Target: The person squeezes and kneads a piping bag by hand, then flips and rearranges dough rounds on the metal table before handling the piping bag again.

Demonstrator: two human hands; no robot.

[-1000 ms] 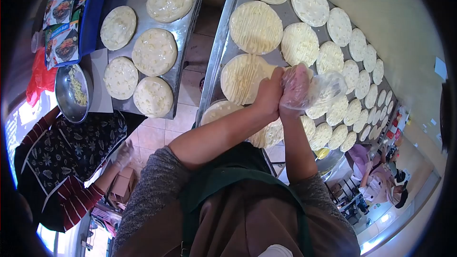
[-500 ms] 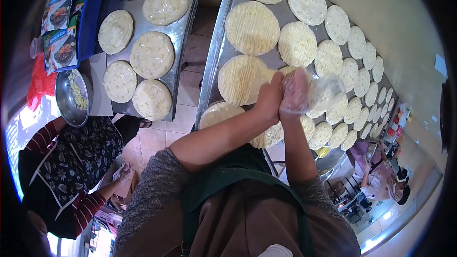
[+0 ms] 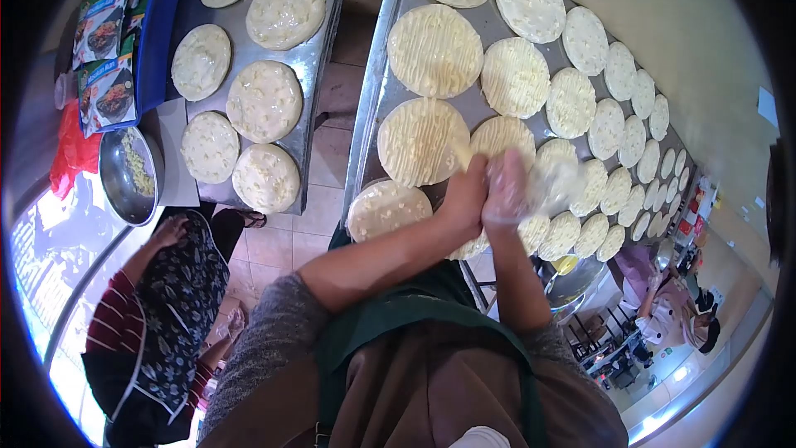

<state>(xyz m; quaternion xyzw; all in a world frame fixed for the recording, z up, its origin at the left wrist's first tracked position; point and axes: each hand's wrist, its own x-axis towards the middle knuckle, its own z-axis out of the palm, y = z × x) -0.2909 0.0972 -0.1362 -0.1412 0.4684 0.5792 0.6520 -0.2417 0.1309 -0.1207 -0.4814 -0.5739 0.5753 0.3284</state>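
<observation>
Metal tabletop (image 3: 372, 104): dough rounds (image 3: 424, 142) along left edge | left hand (image 3: 465, 192), right hand (image 3: 504, 189) curled tightly round clear bag (image 3: 557, 182) | tiled floor (image 3: 328, 164) alongside

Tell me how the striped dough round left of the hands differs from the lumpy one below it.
The striped round has fine ridges across its top; the lumpy round has scattered bits. The striped round lies farther up the metal table; the lumpy round lies nearer its close edge. Both are flat and pale.

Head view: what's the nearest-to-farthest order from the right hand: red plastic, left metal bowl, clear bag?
1. Clear bag: at the right hand.
2. Left metal bowl: well over to the left.
3. Red plastic: left, beyond the bowl.
</observation>
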